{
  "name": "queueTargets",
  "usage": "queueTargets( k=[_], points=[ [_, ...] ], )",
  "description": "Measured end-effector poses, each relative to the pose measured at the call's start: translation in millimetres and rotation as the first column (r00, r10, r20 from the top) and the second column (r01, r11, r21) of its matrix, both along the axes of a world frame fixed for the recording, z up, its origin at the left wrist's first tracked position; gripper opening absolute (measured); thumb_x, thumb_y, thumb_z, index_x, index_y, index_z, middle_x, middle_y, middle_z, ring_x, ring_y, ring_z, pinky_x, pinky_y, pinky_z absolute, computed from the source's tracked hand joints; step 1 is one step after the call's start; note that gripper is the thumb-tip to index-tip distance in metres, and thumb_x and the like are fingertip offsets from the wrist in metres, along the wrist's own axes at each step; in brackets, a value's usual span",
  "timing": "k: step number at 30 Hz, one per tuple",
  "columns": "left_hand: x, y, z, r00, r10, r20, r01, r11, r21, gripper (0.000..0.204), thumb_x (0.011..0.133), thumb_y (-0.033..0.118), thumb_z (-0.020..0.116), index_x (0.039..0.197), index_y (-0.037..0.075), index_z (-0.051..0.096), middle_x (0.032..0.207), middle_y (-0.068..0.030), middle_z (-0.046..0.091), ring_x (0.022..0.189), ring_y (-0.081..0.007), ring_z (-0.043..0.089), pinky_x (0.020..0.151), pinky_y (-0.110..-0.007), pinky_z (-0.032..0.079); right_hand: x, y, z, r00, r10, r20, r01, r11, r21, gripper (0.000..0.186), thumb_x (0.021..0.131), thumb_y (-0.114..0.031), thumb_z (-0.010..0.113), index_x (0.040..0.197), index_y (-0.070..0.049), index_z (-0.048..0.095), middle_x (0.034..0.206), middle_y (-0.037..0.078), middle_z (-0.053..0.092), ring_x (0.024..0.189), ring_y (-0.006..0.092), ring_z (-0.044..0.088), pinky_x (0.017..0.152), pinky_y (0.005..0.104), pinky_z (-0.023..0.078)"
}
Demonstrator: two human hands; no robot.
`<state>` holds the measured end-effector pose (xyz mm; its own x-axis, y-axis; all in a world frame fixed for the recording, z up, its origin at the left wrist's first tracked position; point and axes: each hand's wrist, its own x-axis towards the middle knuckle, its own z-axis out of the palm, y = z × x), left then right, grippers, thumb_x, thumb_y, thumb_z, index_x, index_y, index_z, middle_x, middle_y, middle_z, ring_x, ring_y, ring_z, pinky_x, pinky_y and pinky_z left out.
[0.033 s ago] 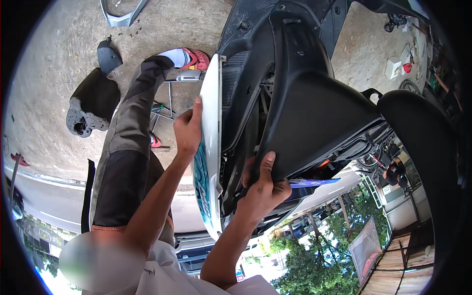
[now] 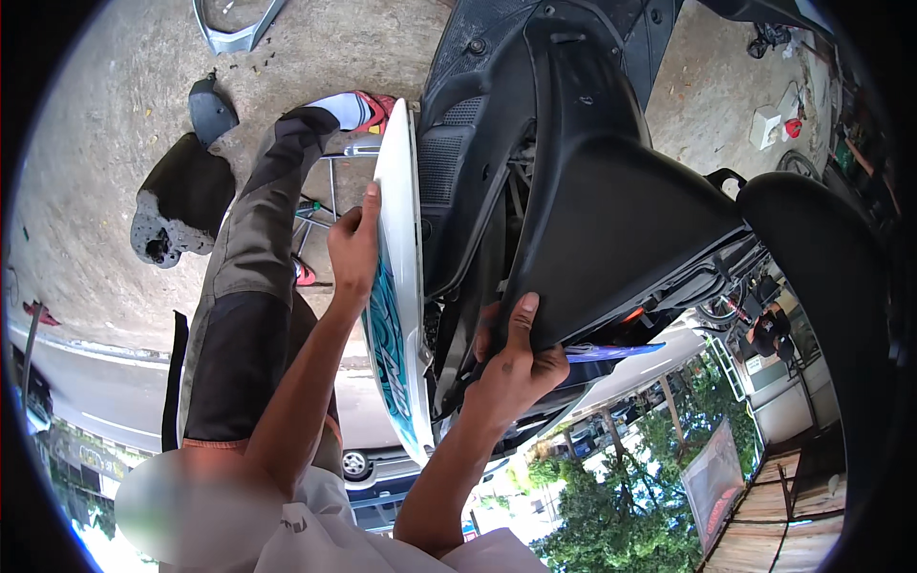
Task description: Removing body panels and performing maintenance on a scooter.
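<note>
A scooter with black plastic bodywork fills the middle of the view. My left hand (image 2: 355, 250) is closed on the outer side of a long white side panel (image 2: 405, 215) with teal graphics, thumb pointing up along it; its fingers are partly hidden. The panel stands slightly off the scooter's black floor section (image 2: 449, 172), leaving a narrow gap. On the other side, my right hand (image 2: 516, 372) grips the lower edge of a wide black body cover (image 2: 611, 220). The thumb presses on the cover's outside, and fingertips show in the dark opening behind its edge.
A dark curved seat-like part (image 2: 812, 258) juts out at the right. On the concrete floor lie a pitted dark block (image 2: 186, 196), a small dark cover piece (image 2: 212, 112) and a grey curved trim (image 2: 239, 38). Thin metal legs (image 2: 332, 186) stand by a pink shoe (image 2: 375, 113).
My left hand and the white panel have shifted a little left, and the gap to the scooter body is wider. My right hand stays nearly in place on the black cover.
</note>
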<state>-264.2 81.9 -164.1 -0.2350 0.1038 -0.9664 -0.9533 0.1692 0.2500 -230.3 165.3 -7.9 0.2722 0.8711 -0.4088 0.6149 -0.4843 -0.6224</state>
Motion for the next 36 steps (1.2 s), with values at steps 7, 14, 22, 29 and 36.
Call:
queueTargets(
  k=[7, 14, 22, 29, 36],
  points=[
    [32.0, 9.7, 19.5, 0.910, -0.319, -0.265, 0.325, 0.945, -0.021, 0.055, 0.089, 0.047, 0.060, 0.069, -0.004, 0.059, 0.055, -0.0036, 0.051, 0.053, -0.0096, 0.042, 0.049, -0.030, 0.036, 22.1, -16.9, 21.4, 0.963, 0.224, -0.147, -0.239, 0.967, -0.090, 0.031, 0.092, -0.015, 0.060, 0.112, 0.008, 0.059, 0.106, 0.015, 0.065, 0.089, 0.0174, 0.064, 0.078, 0.0272, 0.050],
    [27.4, -4.4, 24.7, 0.805, -0.428, -0.411, 0.497, 0.865, 0.071, 0.060, 0.087, 0.055, 0.057, 0.089, -0.004, 0.068, 0.059, -0.0113, 0.058, 0.059, -0.0148, 0.055, 0.059, -0.031, 0.045, 123.1, -99.1, 73.1, 0.919, 0.389, 0.068, -0.388, 0.921, -0.033, 0.022, 0.090, -0.004, 0.057, 0.110, 0.004, 0.062, 0.111, 0.015, 0.064, 0.098, 0.0214, 0.062, 0.084, 0.0301, 0.050],
    [1.0, -24.5, 46.3, 0.594, -0.583, -0.554, 0.611, 0.775, -0.161, 0.073, 0.085, 0.063, 0.053, 0.075, -0.008, 0.064, 0.063, -0.0119, 0.059, 0.066, -0.0179, 0.056, 0.070, -0.033, 0.046, 226.6, -250.8, 73.3, 0.976, -0.081, -0.203, 0.058, 0.991, -0.118, 0.019, 0.090, -0.007, 0.052, 0.100, 0.004, 0.064, 0.087, 0.012, 0.069, 0.074, 0.0177, 0.066, 0.065, 0.0277, 0.052],
    [-78.4, -78.5, 122.9, 0.792, -0.184, -0.582, 0.294, 0.950, 0.100, 0.087, 0.084, 0.070, 0.048, 0.119, -0.009, 0.055, 0.111, -0.0134, 0.060, 0.096, -0.0210, 0.058, 0.085, -0.032, 0.045, 279.8, -402.1, 1.8, 0.772, -0.601, -0.207, 0.355, 0.678, -0.644, 0.028, 0.089, -0.018, 0.048, 0.107, -0.004, 0.065, 0.094, 0.011, 0.070, 0.074, 0.0207, 0.068, 0.062, 0.0301, 0.052],
    [-133.4, -128.2, 215.5, 0.880, -0.010, -0.476, 0.263, 0.843, 0.469, 0.087, 0.086, 0.076, 0.023, 0.146, 0.013, 0.027, 0.147, -0.0095, 0.034, 0.132, -0.0331, 0.036, 0.109, -0.045, 0.028, 254.2, -363.0, 20.2, 0.418, -0.727, -0.545, 0.335, 0.681, -0.651, 0.080, 0.086, -0.065, 0.048, 0.136, -0.003, 0.039, 0.122, 0.017, 0.057, 0.102, 0.0295, 0.061, 0.086, 0.0432, 0.051]
  ],
)
